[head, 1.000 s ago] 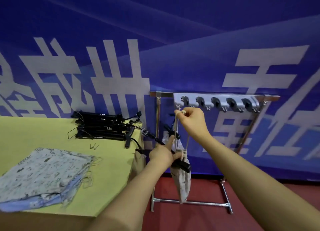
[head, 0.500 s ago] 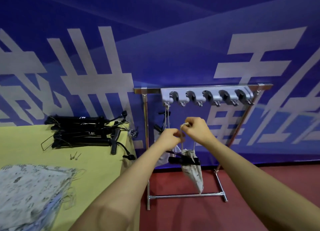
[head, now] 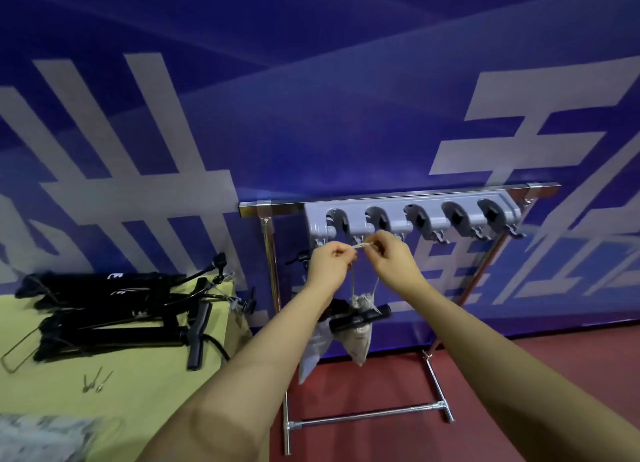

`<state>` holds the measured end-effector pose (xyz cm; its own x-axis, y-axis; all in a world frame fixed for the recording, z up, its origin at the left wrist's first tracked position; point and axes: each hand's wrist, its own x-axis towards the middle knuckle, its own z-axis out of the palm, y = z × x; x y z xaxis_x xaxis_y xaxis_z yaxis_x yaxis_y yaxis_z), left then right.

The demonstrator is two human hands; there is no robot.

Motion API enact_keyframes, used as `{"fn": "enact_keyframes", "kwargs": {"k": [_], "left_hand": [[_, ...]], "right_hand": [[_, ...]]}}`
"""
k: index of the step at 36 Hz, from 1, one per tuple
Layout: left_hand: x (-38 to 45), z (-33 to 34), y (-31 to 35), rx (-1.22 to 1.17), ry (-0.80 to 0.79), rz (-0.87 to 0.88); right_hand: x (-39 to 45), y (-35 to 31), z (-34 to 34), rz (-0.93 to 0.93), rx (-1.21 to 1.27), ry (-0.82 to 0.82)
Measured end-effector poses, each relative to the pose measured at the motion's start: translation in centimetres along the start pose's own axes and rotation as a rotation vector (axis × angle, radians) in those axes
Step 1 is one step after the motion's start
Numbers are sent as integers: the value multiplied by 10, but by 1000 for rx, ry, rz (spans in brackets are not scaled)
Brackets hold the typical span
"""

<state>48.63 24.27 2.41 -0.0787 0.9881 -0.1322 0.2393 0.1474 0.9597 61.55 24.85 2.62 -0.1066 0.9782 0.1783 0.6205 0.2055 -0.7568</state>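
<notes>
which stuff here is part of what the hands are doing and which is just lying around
In the job: left hand, right hand, drawstring pinched between them, patterned pouch hanging below, black tool with it, grey hook rack.
Lying about: black gear pile, metal pins, patterned cloth, all on the yellow table.

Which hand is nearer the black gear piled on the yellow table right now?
Left. The left hand is up and right of the black gear, past the yellow table edge, pinching the drawstring; the right hand pinches it farther right.
</notes>
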Motion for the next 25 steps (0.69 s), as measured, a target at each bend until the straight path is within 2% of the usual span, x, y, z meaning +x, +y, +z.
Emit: {"fn": "enact_keyframes", "kwargs": {"k": [6, 12, 25], "left_hand": [[24, 13, -3, 117, 100, -2], [25, 22, -17, 305, 141, -34], [7, 21, -12, 315, 54, -17]], "right_hand": [[17, 14, 13, 32, -47, 75], [19, 33, 21, 92, -87, -3], [1, 28, 14, 283, -204, -188]]}}
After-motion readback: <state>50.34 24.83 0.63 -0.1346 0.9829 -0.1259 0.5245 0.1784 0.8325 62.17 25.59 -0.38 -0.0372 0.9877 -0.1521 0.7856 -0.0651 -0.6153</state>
